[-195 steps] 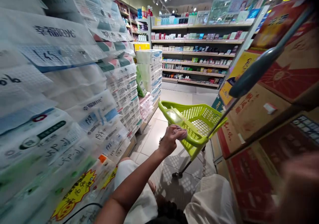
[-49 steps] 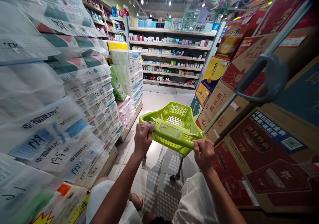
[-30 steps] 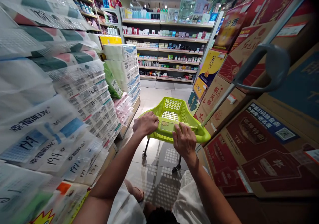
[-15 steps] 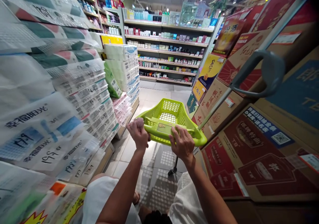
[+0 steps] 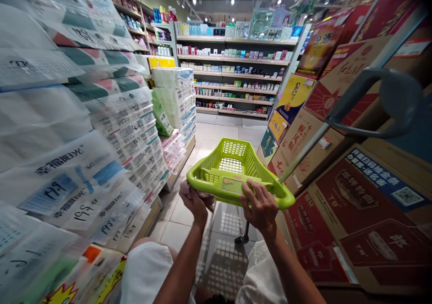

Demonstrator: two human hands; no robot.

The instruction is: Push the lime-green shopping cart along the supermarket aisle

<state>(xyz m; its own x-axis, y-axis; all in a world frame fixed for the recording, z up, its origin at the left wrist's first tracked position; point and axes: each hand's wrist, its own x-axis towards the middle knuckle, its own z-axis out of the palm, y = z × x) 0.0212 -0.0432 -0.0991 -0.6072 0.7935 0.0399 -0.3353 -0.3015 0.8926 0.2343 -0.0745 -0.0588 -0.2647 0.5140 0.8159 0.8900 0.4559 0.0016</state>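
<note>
A lime-green plastic shopping cart basket (image 5: 232, 147) with mesh sides stands in front of me, its handle bar (image 5: 202, 184) towards me. My right hand (image 5: 261, 202) is closed over the right part of the handle bar, fingers on top. My left hand (image 5: 196, 205) is closed on a crumpled pale pink cloth (image 5: 208, 200) just under the left end of the bar. Whether the cloth touches the bar's underside I cannot tell. The cart's basket holds no goods that I can see. One black caster (image 5: 241, 239) shows below it.
Stacked tissue packs (image 5: 135, 124) line the left side. Liquor cartons (image 5: 371, 236) pile up close on the right. A grey handle on a metal pole (image 5: 367, 101) leans across them. Shelves of small boxed goods (image 5: 232, 60) stand ahead beyond the tiled floor (image 5: 219, 126).
My left hand with the cloth has gone from the top of the handle bar to below its left end. My right hand stays on the bar. The view has shifted slightly.
</note>
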